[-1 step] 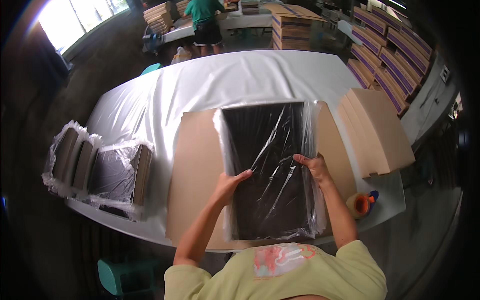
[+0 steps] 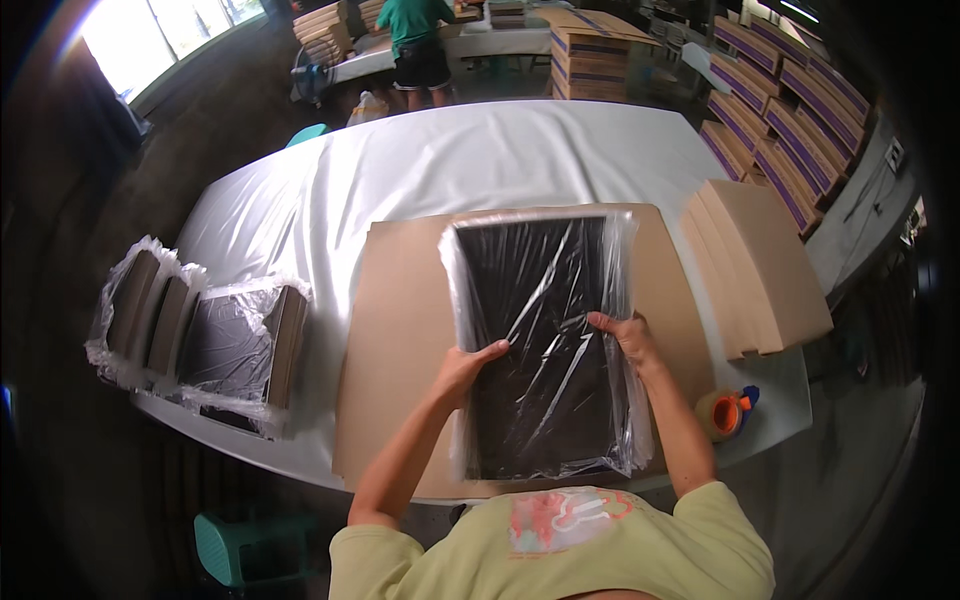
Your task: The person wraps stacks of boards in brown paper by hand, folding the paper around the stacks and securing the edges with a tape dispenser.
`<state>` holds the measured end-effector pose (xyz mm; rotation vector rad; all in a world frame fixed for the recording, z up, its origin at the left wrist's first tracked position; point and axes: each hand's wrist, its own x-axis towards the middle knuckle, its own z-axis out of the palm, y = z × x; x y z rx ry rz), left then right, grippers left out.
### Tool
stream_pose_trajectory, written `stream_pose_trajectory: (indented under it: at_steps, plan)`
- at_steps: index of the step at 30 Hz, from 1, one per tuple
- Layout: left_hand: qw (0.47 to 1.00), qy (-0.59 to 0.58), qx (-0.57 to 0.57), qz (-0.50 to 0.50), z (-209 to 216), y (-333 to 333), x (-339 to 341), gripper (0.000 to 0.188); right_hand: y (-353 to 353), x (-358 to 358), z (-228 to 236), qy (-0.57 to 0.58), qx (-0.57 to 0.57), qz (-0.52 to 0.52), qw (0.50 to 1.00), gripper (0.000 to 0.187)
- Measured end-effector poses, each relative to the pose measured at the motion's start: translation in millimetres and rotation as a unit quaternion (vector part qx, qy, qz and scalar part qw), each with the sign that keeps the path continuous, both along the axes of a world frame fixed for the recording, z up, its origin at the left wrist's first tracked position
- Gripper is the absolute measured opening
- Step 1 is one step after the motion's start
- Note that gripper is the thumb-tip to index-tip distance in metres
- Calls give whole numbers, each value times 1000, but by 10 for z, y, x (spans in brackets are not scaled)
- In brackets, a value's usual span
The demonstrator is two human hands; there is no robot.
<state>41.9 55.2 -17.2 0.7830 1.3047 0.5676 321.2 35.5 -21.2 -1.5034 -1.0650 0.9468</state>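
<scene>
A dark rectangular panel wrapped in clear plastic [image 2: 530, 400] is in front of me, over a flat brown cardboard sheet [image 2: 395, 330]. My left hand [image 2: 468, 368] grips its left edge, with the thumb on the top face and the fingers hidden at the side. On the opposite edge, my right hand [image 2: 628, 338] holds it the same way. The plastic is creased and shiny, and loose film sticks out around the edges. Whether the panel touches the cardboard all over I cannot tell.
Several plastic-wrapped dark pieces [image 2: 235, 345] sit on the white-covered table [image 2: 500, 150] at left. At right are folded brown cartons [image 2: 755, 270] and a tape dispenser [image 2: 722, 412]. A green stool [image 2: 225, 550] stands below left. Another person [image 2: 412, 40] works beyond, near stacked boxes [image 2: 590, 65].
The panel's far end has come slightly nearer to me, baring more cardboard beyond it. Both hands keep their grip, and the whole view has shifted a little.
</scene>
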Motion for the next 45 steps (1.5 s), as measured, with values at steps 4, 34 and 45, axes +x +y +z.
stream_pose_trajectory:
  at_steps: [4,34,45]
  plan:
    - [995,95,-6,-19,-939,108,-69,101,133,55,-895,-38,-227,-1,973,86]
    - [988,142,38,-38,-1067,898,-327,86,998,-171,-1077,104,-205,15,973,64]
    - [984,163,47,-48,-790,699,-281,98,858,-128,-980,92,-206,35,974,66]
